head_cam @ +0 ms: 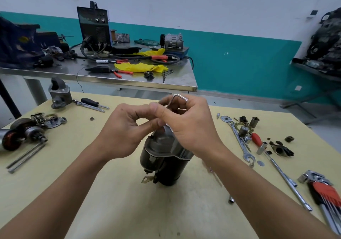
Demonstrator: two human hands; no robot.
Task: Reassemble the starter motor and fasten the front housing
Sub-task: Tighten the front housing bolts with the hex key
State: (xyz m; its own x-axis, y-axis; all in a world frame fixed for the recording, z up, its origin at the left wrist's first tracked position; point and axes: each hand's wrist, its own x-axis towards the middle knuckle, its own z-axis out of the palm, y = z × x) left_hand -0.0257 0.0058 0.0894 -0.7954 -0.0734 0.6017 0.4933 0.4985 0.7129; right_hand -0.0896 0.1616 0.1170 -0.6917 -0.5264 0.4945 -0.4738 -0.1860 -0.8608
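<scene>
The black cylindrical starter motor (162, 163) is standing upright mid-desk (129, 211), with its grey cast front housing (162, 143) on top. The right hand (186, 120) is gripping a silver L-shaped hex key (177, 96), and the left hand (121, 131) is seemingly pinching its lower shaft. The motor is looking heavy and rigid (tippable under torque), so bracing the black body seems wise.
</scene>
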